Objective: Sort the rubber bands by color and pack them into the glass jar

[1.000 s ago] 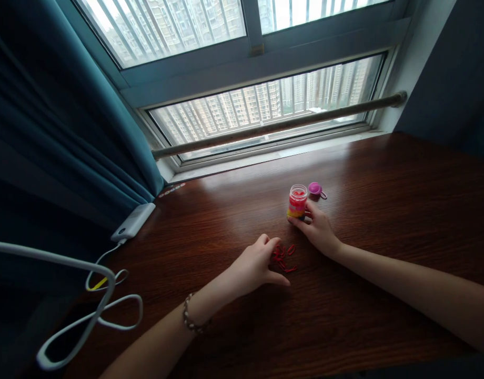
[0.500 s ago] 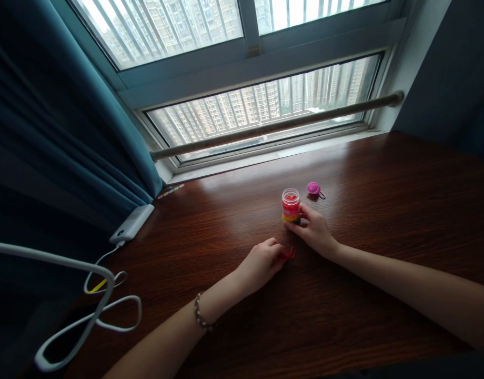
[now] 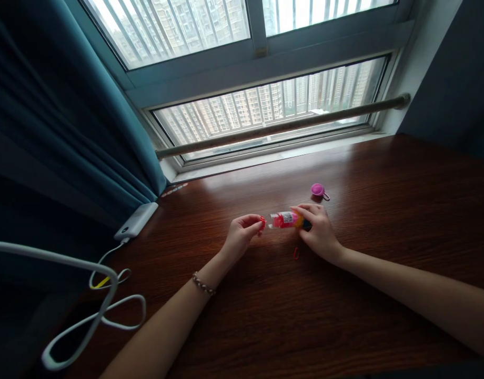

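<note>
A small clear jar (image 3: 282,219) with red, pink, yellow and dark layers lies tipped sideways in my right hand (image 3: 320,230), its open mouth pointing left. My right fingers wrap round its base end. Just left of the mouth, my left hand (image 3: 244,231) pinches a small cluster of red loops (image 3: 262,224) between thumb and fingertips; whether they are rubber bands or clips I cannot tell. A single thin red loop (image 3: 296,253) lies on the table below the jar. Beyond my right hand rests a round pink lid (image 3: 318,190) with a strap loop.
A dark brown wooden table (image 3: 234,316) runs up to the window sill. On its left edge sits a white power bank (image 3: 136,220) with a coiled white cable (image 3: 127,299), beside a blue curtain (image 3: 108,121). A rail (image 3: 285,126) crosses the window.
The jar went from upright to tipped, mouth leftward. My left hand moved up and left toward that mouth with red loops in its fingers. One red loop now lies loose on the table.
</note>
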`<state>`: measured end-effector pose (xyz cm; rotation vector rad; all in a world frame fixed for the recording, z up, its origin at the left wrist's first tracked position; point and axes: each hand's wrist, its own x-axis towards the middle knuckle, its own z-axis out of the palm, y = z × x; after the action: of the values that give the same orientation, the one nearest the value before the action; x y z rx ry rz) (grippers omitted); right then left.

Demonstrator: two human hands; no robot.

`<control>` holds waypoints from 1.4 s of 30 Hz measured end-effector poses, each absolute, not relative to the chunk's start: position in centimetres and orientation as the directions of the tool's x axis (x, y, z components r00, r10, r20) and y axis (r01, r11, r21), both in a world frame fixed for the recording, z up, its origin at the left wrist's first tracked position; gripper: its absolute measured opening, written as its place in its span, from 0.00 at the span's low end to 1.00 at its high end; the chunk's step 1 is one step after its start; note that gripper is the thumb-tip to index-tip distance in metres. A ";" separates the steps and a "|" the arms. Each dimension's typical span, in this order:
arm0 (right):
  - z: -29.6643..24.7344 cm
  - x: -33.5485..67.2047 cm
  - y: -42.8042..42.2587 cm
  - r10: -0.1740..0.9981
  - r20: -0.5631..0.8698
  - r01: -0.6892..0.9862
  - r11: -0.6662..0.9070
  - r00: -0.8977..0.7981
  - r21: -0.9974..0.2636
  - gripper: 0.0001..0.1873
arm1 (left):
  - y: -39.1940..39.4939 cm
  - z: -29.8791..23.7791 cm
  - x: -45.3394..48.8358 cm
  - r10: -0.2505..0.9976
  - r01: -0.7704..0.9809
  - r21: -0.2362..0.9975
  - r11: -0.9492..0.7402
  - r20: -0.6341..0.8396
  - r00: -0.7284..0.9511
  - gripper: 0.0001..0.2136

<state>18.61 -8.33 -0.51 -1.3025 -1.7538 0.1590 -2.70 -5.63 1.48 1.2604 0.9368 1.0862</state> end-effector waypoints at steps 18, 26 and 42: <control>-0.7 18.3 -8.4 0.836 0.534 0.678 0.464 -0.124 -0.569 0.27 | -6.7 1.3 -2.6 0.810 0.322 0.744 -0.585 0.548 0.207 0.05; -0.5 18.3 -8.5 0.843 0.526 0.670 0.456 -0.114 -0.585 0.26 | -6.6 1.1 -2.5 0.851 0.173 0.836 -0.521 0.493 0.180 0.08; -0.4 18.5 -8.2 0.851 0.522 0.616 0.438 -0.051 -0.655 0.24 | -6.3 1.3 -3.0 0.757 0.478 0.613 -0.629 0.622 0.198 0.05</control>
<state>18.46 -8.23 -0.36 -1.2666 -1.7570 0.3163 -2.99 -6.35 1.32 2.1925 1.1704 1.4002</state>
